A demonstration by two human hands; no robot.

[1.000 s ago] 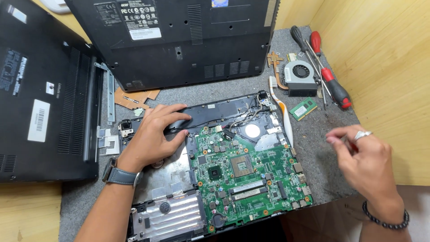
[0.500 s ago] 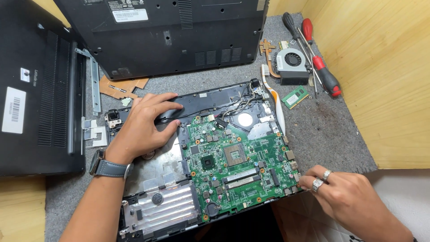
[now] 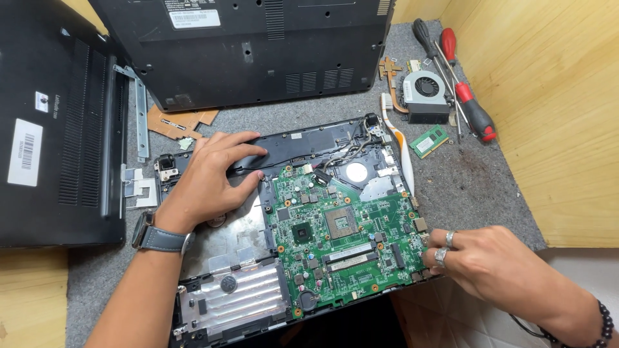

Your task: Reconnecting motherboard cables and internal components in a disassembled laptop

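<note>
One green circuit board (image 3: pixel 338 238) sitting in one opened laptop base (image 3: pixel 213 303), middle of the grey mat (image 3: pixel 464 187). Left hand (image 3: pixel 209 177) pressed flat and open on the base's far left part, gripping nothing. Right hand (image 3: pixel 490 264) pinching the board's near right corner. Two more black laptop shells, far (image 3: pixel 258 51) and left (image 3: pixel 58 122). One fan (image 3: pixel 425 93), one memory stick (image 3: pixel 429 140), two screwdrivers, one black-handled (image 3: pixel 429 45), one red-handled (image 3: pixel 467 96), far right.
</note>
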